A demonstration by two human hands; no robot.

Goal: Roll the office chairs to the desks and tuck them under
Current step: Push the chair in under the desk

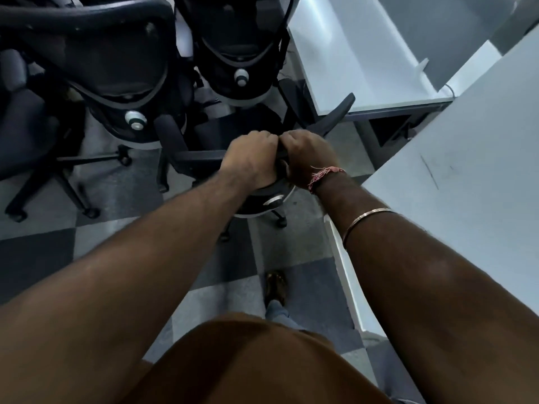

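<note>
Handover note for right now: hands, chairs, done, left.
Left hand and right hand grip the top of the near chair's backrest, side by side.
The near chair stands in the aisle between the parked chairs and the right desk; not tucked.
Two more chairs stand ahead on the left, beside the far desk, also untucked.
Done: none visibly tucked.
Left: roll the near chair under a desk, then the others.
</note>
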